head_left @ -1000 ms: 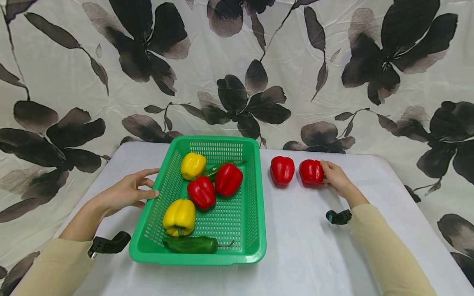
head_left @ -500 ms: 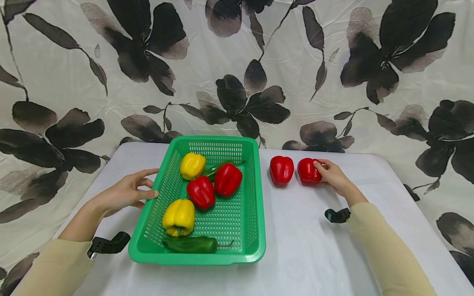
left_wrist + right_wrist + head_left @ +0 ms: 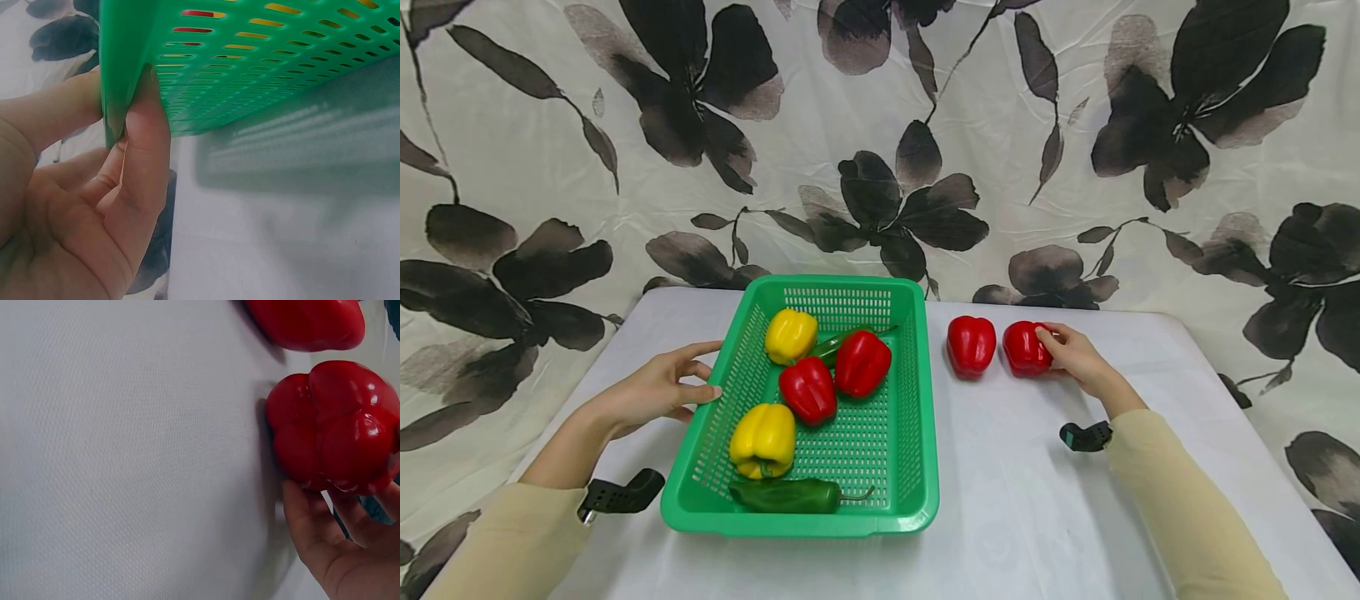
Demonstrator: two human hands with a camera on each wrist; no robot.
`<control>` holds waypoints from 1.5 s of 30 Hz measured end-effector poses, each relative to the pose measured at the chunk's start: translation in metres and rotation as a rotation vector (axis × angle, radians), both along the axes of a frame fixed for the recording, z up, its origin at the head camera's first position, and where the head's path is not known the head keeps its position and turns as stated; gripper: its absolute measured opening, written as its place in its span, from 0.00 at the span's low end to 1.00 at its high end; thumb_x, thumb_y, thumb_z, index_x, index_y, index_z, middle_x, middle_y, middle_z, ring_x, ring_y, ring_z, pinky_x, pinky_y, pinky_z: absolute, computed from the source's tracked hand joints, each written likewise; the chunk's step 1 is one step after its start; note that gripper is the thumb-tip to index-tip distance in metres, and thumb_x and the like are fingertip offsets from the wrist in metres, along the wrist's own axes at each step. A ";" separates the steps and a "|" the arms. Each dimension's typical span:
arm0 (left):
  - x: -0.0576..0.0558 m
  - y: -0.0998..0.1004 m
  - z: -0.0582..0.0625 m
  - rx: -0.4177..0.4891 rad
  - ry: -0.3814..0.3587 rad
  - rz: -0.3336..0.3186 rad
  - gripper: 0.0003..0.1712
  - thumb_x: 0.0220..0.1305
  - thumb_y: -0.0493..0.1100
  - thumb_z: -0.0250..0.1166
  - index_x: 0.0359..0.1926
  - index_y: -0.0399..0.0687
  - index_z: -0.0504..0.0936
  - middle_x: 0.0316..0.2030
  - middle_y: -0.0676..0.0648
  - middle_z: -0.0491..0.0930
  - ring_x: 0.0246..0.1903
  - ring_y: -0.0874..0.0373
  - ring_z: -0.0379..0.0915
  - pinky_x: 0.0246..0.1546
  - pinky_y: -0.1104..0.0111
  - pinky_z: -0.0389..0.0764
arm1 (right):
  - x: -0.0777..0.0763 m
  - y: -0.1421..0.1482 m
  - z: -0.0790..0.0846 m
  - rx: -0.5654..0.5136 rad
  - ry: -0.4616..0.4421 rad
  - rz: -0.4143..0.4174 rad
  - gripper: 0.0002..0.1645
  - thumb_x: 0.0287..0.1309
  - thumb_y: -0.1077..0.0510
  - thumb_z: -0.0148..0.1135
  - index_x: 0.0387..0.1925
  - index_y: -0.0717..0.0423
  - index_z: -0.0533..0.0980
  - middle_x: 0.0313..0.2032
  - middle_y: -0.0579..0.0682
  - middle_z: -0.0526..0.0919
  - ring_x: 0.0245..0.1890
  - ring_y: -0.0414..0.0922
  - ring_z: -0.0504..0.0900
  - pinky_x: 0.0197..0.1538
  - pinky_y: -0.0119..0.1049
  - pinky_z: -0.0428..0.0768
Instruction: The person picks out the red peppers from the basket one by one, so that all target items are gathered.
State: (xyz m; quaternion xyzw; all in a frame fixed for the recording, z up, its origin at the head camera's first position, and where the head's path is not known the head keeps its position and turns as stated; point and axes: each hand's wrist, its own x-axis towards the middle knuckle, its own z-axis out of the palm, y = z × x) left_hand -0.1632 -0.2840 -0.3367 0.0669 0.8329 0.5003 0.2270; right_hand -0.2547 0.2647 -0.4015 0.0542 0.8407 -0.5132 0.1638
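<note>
My left hand (image 3: 658, 385) pinches the left rim of a green plastic basket (image 3: 934, 467); in the left wrist view the thumb and a finger (image 3: 147, 144) lie on opposite sides of that rim. On the right, my right hand (image 3: 1075, 357) holds a red bell pepper (image 3: 1025, 348) by its right side. Seen from the right wrist, this bell pepper shows its lobed end, with fingers against its lower side. A second red bell pepper (image 3: 972, 347) stands just left of it, between it and the basket.
Inside the basket lie two yellow bell peppers, one at the back (image 3: 792, 336) and one nearer (image 3: 763, 440), two red bell peppers (image 3: 863, 364), and two long green peppers (image 3: 786, 496). A white cloth covers the table (image 3: 1000, 500). Floral fabric (image 3: 880, 125) hangs behind.
The held red bell pepper has shifted slightly left towards the other one, and the right hand with it. The left hand and the basket stay put.
</note>
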 end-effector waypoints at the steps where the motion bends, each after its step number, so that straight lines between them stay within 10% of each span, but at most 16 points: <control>1: 0.000 0.000 0.000 0.000 0.000 0.000 0.49 0.59 0.43 0.63 0.72 0.43 0.42 0.45 0.33 0.68 0.35 0.48 0.79 0.36 0.58 0.83 | 0.000 0.000 0.000 -0.001 0.001 0.003 0.42 0.67 0.43 0.42 0.70 0.62 0.42 0.65 0.69 0.49 0.64 0.64 0.55 0.57 0.51 0.71; 19: 0.000 -0.001 -0.001 0.000 -0.005 0.000 0.49 0.60 0.43 0.63 0.72 0.43 0.40 0.46 0.33 0.68 0.36 0.49 0.79 0.36 0.58 0.83 | 0.002 0.001 0.003 0.030 0.003 0.069 0.42 0.68 0.42 0.40 0.71 0.59 0.39 0.67 0.69 0.46 0.65 0.64 0.53 0.62 0.53 0.66; 45: 0.001 -0.001 -0.003 -0.005 0.007 0.001 0.49 0.60 0.43 0.63 0.72 0.43 0.40 0.47 0.33 0.68 0.36 0.49 0.79 0.36 0.58 0.83 | 0.005 -0.011 0.034 0.299 0.254 0.106 0.34 0.65 0.49 0.48 0.67 0.59 0.53 0.65 0.65 0.57 0.65 0.63 0.55 0.59 0.59 0.67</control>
